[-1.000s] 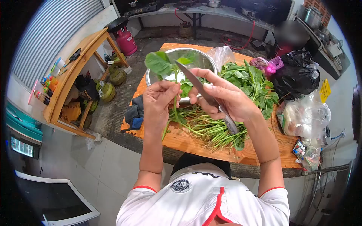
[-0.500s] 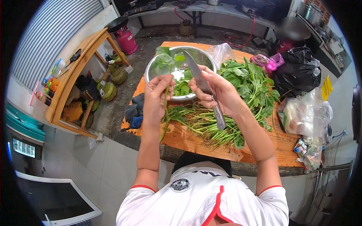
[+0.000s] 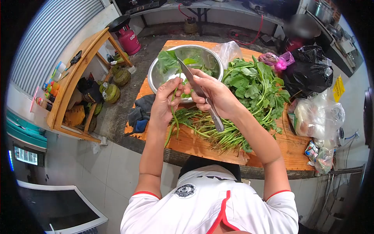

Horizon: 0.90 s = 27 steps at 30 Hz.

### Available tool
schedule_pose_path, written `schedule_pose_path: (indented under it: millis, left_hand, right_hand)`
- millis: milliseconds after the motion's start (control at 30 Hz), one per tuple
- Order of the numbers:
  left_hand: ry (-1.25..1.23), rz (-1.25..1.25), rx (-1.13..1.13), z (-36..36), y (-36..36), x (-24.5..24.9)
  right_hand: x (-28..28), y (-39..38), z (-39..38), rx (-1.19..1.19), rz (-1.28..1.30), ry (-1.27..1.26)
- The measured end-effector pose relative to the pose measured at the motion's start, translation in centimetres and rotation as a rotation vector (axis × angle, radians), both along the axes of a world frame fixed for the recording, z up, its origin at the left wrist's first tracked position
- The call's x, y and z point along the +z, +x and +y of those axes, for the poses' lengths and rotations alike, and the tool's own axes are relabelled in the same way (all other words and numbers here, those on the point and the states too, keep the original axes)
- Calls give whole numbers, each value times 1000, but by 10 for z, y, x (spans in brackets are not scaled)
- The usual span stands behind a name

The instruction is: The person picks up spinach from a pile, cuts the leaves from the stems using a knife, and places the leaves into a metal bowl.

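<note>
My left hand [image 3: 167, 97] pinches a stalk of leafy greens [image 3: 168, 60], its leaves up over the bowl and its stem hanging below my fingers. In my right hand [image 3: 214, 91] is a kitchen knife [image 3: 199, 87], the blade pointing up and left, close beside the stalk. My two hands are almost touching in front of the metal bowl [image 3: 151, 72], which has some leaves in it. To the right a big heap of leafy greens [image 3: 253, 84] lies on the wooden table [image 3: 288, 150], stems and roots toward me.
A dark cloth [image 3: 141, 113] lies at the table's left edge. Clear plastic bags [image 3: 315, 117], a black bag [image 3: 307, 72] and a pink bag [image 3: 284, 61] sit along the right side. A wooden rack [image 3: 78, 70] stands left, with gas cylinders [image 3: 113, 93] beneath.
My right hand has brought the knife left and slightly down, nearer the stalk. My left hand keeps its hold, and the stalk's leaves have shifted slightly.
</note>
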<state>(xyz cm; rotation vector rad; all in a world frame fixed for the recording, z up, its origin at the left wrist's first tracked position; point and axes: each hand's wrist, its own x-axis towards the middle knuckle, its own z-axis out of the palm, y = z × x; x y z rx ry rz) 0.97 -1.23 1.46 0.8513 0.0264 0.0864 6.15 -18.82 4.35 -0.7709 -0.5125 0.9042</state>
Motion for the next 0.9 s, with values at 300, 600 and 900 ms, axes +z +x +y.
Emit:
schedule_pose_path:
  millis: [300, 600, 900]
  left_hand:
    - [144, 32, -37, 7, 4, -5]
    - [273, 36, -12, 3, 7, -7]
    - [347, 23, 89, 6, 0, -19]
  right_hand:
    - [-8, 8, 0, 31, 115, -17]
    - [-22, 18, 2, 15, 227, 26]
    - [-29, 43, 3, -74, 337, 120]
